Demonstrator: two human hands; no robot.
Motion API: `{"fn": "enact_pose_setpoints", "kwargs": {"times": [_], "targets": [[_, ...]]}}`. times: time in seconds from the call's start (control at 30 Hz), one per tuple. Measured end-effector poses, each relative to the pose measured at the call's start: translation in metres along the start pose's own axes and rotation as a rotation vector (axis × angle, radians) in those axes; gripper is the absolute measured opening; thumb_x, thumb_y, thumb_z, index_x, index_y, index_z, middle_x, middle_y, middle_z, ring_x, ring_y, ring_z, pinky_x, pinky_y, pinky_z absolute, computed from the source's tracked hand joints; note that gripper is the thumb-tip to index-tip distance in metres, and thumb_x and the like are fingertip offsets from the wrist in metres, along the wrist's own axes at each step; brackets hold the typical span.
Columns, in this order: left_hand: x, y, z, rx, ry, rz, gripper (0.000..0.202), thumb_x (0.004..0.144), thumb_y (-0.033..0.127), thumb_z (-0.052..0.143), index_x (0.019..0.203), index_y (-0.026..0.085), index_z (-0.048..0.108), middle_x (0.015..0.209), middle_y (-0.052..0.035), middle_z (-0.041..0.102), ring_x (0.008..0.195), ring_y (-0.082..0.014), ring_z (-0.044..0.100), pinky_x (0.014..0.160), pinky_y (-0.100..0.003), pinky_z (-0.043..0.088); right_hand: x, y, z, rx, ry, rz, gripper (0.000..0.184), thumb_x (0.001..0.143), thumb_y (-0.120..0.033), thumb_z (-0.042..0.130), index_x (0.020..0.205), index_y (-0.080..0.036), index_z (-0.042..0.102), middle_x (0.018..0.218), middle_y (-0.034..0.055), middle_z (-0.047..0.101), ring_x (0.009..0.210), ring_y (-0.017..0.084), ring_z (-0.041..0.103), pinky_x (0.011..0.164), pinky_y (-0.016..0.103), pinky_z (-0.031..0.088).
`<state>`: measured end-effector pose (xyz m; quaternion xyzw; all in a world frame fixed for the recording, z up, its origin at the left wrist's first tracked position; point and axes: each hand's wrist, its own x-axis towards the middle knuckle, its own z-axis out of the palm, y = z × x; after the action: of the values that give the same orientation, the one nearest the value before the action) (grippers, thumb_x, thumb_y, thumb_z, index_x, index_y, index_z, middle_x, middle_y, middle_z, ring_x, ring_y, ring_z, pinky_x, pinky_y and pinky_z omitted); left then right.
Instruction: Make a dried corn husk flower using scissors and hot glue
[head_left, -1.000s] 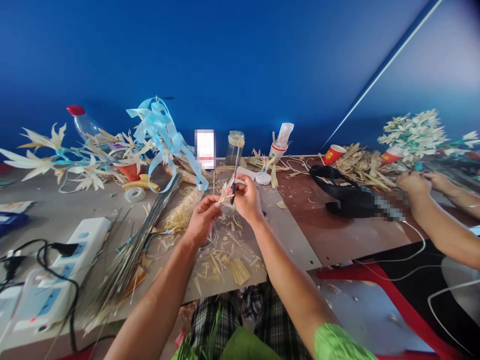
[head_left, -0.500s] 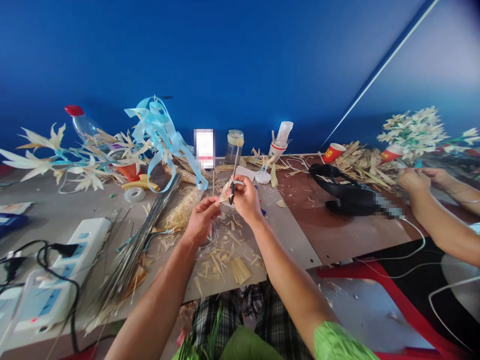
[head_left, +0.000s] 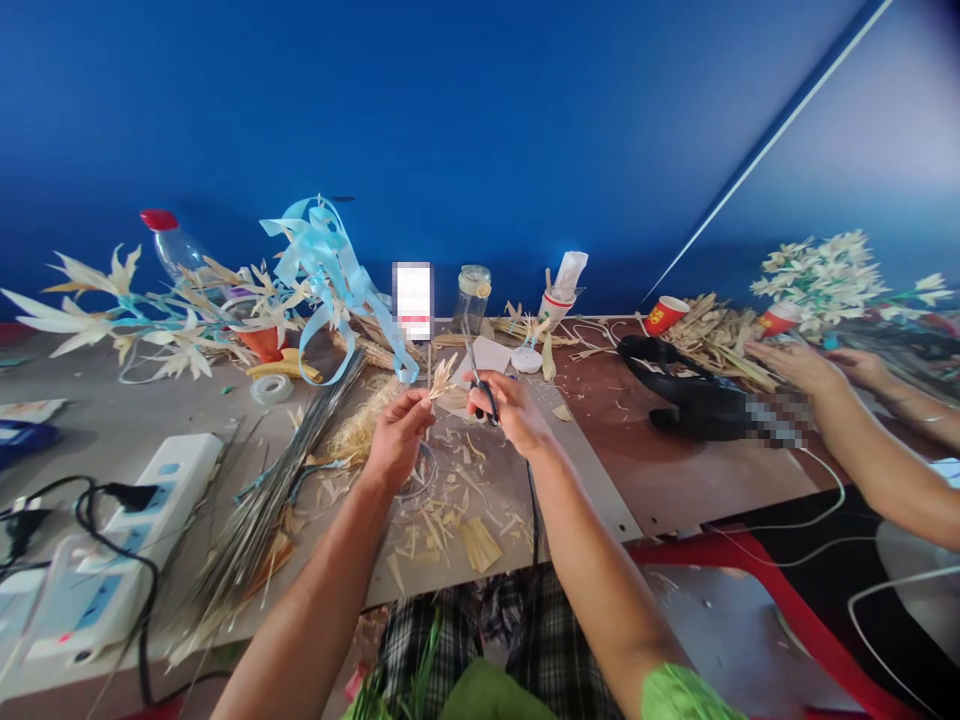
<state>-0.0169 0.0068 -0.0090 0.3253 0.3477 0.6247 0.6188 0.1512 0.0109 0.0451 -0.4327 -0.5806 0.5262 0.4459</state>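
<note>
My left hand (head_left: 396,436) is closed in a pinch on a small pale straw flower (head_left: 442,376), held up above the table. My right hand (head_left: 513,408) is closed round a thin black-handled tool (head_left: 482,392), right beside the flower. A dark cord (head_left: 531,510) hangs from that hand toward my lap. Straw scraps (head_left: 450,520) lie on the grey board (head_left: 577,460) under both hands.
Left: white power strips (head_left: 169,485), a bundle of thin wires (head_left: 274,490), a tape roll (head_left: 271,388), straw flowers (head_left: 112,315) and blue ribbon (head_left: 324,262). Behind: a glass jar (head_left: 472,292) and paper cups (head_left: 664,313). Right: a black bag (head_left: 694,395) and another person's hands (head_left: 806,366).
My right hand has turned the tool down, so its long tip no longer points up toward the jar. The other person's hand has reached further left, toward the straw pile.
</note>
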Motion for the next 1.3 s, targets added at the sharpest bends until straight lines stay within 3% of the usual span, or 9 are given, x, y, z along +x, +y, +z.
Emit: {"fn": "enact_pose_setpoints", "kwargs": {"times": [0.13, 0.27, 0.5, 0.77, 0.97, 1.3], "targets": [[0.002, -0.001, -0.003, 0.001, -0.013, 0.024, 0.022, 0.063, 0.030, 0.077, 0.078, 0.017, 0.067, 0.066, 0.0035, 0.057, 0.054, -0.0049, 0.047, 0.057, -0.020, 0.038, -0.011, 0.000, -0.003, -0.041, -0.082, 0.065, 0.048, 0.062, -0.045, 0.072, 0.097, -0.014, 0.062, 0.071, -0.0005, 0.058, 0.070, 0.011, 0.053, 0.068, 0.025, 0.044], [0.002, -0.001, -0.003, 0.036, -0.008, 0.030, 0.022, 0.064, 0.031, 0.076, 0.078, 0.017, 0.066, 0.060, 0.0043, 0.053, 0.052, -0.0057, 0.045, 0.054, -0.021, 0.035, -0.020, 0.005, -0.011, -0.049, -0.083, 0.088, 0.050, 0.059, -0.045, 0.075, 0.098, -0.016, 0.064, 0.077, 0.0010, 0.059, 0.074, 0.012, 0.054, 0.072, 0.026, 0.047], [0.000, 0.000, -0.001, 0.082, -0.024, 0.038, 0.021, 0.065, 0.031, 0.075, 0.077, 0.017, 0.066, 0.058, 0.0054, 0.052, 0.049, -0.0044, 0.039, 0.055, -0.021, 0.034, -0.027, 0.006, -0.024, -0.151, -0.119, 0.053, 0.050, 0.061, -0.044, 0.074, 0.100, -0.013, 0.065, 0.075, 0.0012, 0.059, 0.067, 0.010, 0.054, 0.066, 0.023, 0.047], [0.001, -0.003, -0.003, 0.178, -0.043, 0.062, 0.022, 0.066, 0.033, 0.074, 0.078, 0.016, 0.067, 0.059, 0.0045, 0.052, 0.052, -0.0054, 0.040, 0.053, -0.021, 0.031, -0.026, 0.007, -0.027, -0.271, -0.176, 0.089, 0.044, 0.069, -0.046, 0.067, 0.095, -0.011, 0.065, 0.058, -0.0020, 0.054, 0.057, 0.010, 0.050, 0.060, 0.024, 0.042], [0.001, -0.002, -0.002, 0.270, -0.032, 0.077, 0.027, 0.065, 0.037, 0.073, 0.079, 0.015, 0.066, 0.056, 0.0047, 0.050, 0.051, -0.0070, 0.038, 0.050, -0.021, 0.028, -0.021, 0.003, -0.036, -0.348, -0.242, 0.122, 0.039, 0.069, -0.041, 0.068, 0.095, -0.012, 0.065, 0.058, -0.0022, 0.056, 0.056, 0.010, 0.051, 0.060, 0.024, 0.042], [0.000, 0.000, 0.000, 0.360, 0.017, 0.119, 0.027, 0.064, 0.037, 0.073, 0.079, 0.015, 0.067, 0.059, 0.0029, 0.054, 0.053, -0.0084, 0.041, 0.051, -0.022, 0.029, 0.005, 0.017, -0.037, -0.421, -0.356, 0.072, 0.025, 0.072, -0.038, 0.065, 0.085, -0.017, 0.067, 0.061, -0.0016, 0.060, 0.057, 0.011, 0.051, 0.057, 0.021, 0.040]]}}
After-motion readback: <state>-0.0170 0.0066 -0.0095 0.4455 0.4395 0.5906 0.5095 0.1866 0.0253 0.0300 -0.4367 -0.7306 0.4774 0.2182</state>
